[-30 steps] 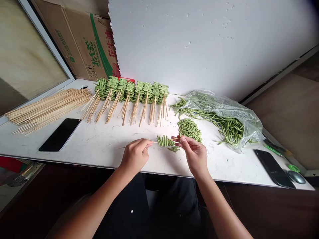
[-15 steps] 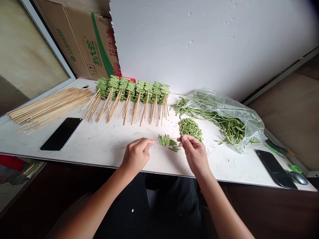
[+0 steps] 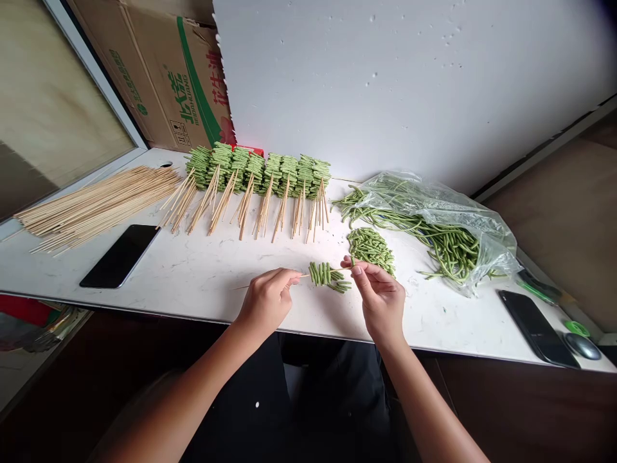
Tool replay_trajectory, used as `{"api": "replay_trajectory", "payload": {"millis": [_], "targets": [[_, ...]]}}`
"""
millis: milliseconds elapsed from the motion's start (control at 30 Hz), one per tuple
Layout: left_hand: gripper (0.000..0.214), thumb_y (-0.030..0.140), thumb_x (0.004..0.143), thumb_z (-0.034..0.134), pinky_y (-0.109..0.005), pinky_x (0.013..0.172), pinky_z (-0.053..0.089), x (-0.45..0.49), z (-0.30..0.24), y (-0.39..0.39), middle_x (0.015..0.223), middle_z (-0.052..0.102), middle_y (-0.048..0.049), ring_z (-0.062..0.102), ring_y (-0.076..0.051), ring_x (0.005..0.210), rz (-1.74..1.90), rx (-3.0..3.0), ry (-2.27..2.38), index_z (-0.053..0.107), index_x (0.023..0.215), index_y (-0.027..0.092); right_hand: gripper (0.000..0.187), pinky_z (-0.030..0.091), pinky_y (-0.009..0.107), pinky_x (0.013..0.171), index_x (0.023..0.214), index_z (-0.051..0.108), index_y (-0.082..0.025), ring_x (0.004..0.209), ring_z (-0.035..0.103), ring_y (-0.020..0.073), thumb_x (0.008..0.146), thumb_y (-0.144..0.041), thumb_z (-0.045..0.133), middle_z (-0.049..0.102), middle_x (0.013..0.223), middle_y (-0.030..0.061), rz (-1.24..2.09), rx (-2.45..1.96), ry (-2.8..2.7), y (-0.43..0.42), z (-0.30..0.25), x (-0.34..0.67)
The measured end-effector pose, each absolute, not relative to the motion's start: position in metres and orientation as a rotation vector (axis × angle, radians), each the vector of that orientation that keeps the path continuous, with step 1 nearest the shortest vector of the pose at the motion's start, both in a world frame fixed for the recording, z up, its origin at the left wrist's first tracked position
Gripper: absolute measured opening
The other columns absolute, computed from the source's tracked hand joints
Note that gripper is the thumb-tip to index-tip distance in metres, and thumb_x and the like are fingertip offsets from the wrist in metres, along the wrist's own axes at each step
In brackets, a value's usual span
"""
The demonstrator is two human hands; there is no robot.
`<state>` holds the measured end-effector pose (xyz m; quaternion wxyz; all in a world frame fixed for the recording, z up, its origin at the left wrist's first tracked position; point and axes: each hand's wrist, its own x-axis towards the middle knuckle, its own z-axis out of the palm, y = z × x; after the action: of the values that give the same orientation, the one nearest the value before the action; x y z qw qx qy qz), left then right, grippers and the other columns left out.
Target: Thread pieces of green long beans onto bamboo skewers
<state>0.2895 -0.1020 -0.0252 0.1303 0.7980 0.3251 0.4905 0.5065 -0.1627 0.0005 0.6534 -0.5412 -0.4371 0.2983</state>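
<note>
My left hand (image 3: 268, 297) pinches a thin wooden skewer (image 3: 304, 276), whose back end sticks out to the left behind the hand. Several short green bean pieces (image 3: 320, 274) are threaded crosswise on it between my two hands. At the skewer's right end, my right hand (image 3: 380, 294) is closed on one short green bean piece (image 3: 353, 262), held between thumb and fingers at the tip. A few loose cut pieces (image 3: 341, 286) lie on the white table just below the threaded ones. Behind my right hand is a heap of cut green beans (image 3: 371, 248).
Finished bean skewers (image 3: 272, 173) stand stacked in a row at the back. Bare skewers (image 3: 96, 202) and a phone (image 3: 119, 256) lie left. To the right are a plastic bag of long beans (image 3: 448, 238), another black phone (image 3: 535, 326) and a mouse (image 3: 582, 346). A cardboard box (image 3: 159, 77) stands behind.
My right hand's fingers have shifted slightly around the bean piece at the skewer tip. The left hand keeps its hold on the skewer. The whole view has shifted a little.
</note>
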Motion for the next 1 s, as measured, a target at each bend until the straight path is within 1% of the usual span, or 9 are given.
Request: {"api": "replay_trajectory", "payload": {"millis": [100, 200, 333, 433, 533, 633, 800, 900, 1000], "targets": [[0.042, -0.010, 0.081, 0.045, -0.028, 0.068, 0.064, 0.289, -0.026, -0.101, 0.083, 0.079, -0.0018, 0.078, -0.018, 0.075, 1.379, 2.310, 0.920, 0.071, 0.097, 0.019, 0.013, 0.049, 0.057, 0.118, 0.097, 0.078, -0.023, 0.130, 0.068, 0.0319, 0.094, -0.035, 0.076, 0.083, 0.108, 0.0088, 0.635, -1.200, -1.042, -0.163, 0.001, 0.503], [0.041, -0.010, 0.081, 0.046, -0.029, 0.068, 0.064, 0.289, -0.028, -0.100, 0.081, 0.079, -0.0016, 0.078, -0.018, 0.073, 1.372, 2.286, 0.906, 0.071, 0.097, 0.019, 0.012, 0.050, 0.058, 0.116, 0.098, 0.077, -0.023, 0.134, 0.066, 0.0321, 0.095, -0.034, 0.075, 0.083, 0.111, 0.0100, 0.638, -1.175, -1.049, -0.163, 0.001, 0.500], [0.035, -0.006, 0.087, 0.051, -0.028, 0.068, 0.065, 0.291, -0.029, -0.101, 0.083, 0.081, -0.0022, 0.079, -0.018, 0.075, 1.431, 2.245, 0.910, 0.074, 0.098, 0.019, 0.013, 0.051, 0.057, 0.116, 0.097, 0.076, -0.023, 0.135, 0.066, 0.0328, 0.095, -0.036, 0.075, 0.082, 0.113, 0.0102, 0.651, -1.175, -1.034, -0.163, 0.001, 0.499], [0.034, -0.004, 0.090, 0.054, -0.027, 0.071, 0.065, 0.291, -0.027, -0.102, 0.087, 0.082, -0.0026, 0.080, -0.018, 0.079, 1.478, 2.231, 0.912, 0.076, 0.099, 0.020, 0.014, 0.048, 0.057, 0.119, 0.096, 0.076, -0.024, 0.135, 0.065, 0.0325, 0.095, -0.038, 0.075, 0.083, 0.112, 0.0088, 0.669, -1.191, -1.027, -0.164, 0.001, 0.497], [0.033, -0.003, 0.091, 0.056, -0.028, 0.072, 0.065, 0.291, -0.023, -0.102, 0.087, 0.082, -0.0021, 0.080, -0.017, 0.078, 1.511, 2.225, 0.922, 0.078, 0.098, 0.020, 0.018, 0.048, 0.057, 0.119, 0.097, 0.076, -0.024, 0.137, 0.064, 0.0322, 0.095, -0.042, 0.074, 0.083, 0.113, 0.0087, 0.726, -1.215, -0.998, -0.165, 0.001, 0.495], [0.031, -0.003, 0.091, 0.058, -0.029, 0.073, 0.065, 0.290, -0.022, -0.101, 0.088, 0.082, -0.0024, 0.079, -0.018, 0.078, 1.530, 2.227, 0.915, 0.078, 0.098, 0.021, 0.021, 0.049, 0.057, 0.117, 0.098, 0.077, -0.024, 0.135, 0.065, 0.0328, 0.094, -0.044, 0.075, 0.082, 0.114, 0.0095, 0.778, -1.237, -0.950, -0.166, 0.000, 0.492], [0.031, -0.002, 0.091, 0.057, -0.029, 0.072, 0.065, 0.291, -0.024, -0.102, 0.086, 0.082, -0.0018, 0.079, -0.018, 0.077, 1.506, 2.212, 0.926, 0.077, 0.097, 0.021, 0.018, 0.049, 0.055, 0.119, 0.099, 0.078, -0.025, 0.135, 0.066, 0.0317, 0.094, -0.042, 0.075, 0.083, 0.113, 0.0088, 0.814, -1.215, -0.927, -0.167, -0.003, 0.488], [0.032, -0.003, 0.091, 0.056, -0.028, 0.072, 0.065, 0.294, -0.024, -0.106, 0.087, 0.082, -0.0020, 0.080, -0.018, 0.079, 1.496, 2.206, 0.920, 0.077, 0.098, 0.021, 0.014, 0.049, 0.055, 0.118, 0.092, 0.078, -0.025, 0.134, 0.066, 0.0328, 0.092, -0.039, 0.078, 0.083, 0.111, 0.0081, 0.832, -1.195, -0.922, -0.168, -0.006, 0.484], [0.033, -0.004, 0.090, 0.056, -0.028, 0.073, 0.065, 0.296, -0.022, -0.109, 0.088, 0.082, -0.0021, 0.080, -0.018, 0.080, 1.508, 2.216, 0.905, 0.077, 0.099, 0.020, 0.015, 0.050, 0.056, 0.117, 0.087, 0.078, -0.024, 0.133, 0.067, 0.0349, 0.090, -0.039, 0.081, 0.082, 0.110, 0.0085, 0.834, -1.196, -0.917, -0.169, -0.009, 0.480]]}}
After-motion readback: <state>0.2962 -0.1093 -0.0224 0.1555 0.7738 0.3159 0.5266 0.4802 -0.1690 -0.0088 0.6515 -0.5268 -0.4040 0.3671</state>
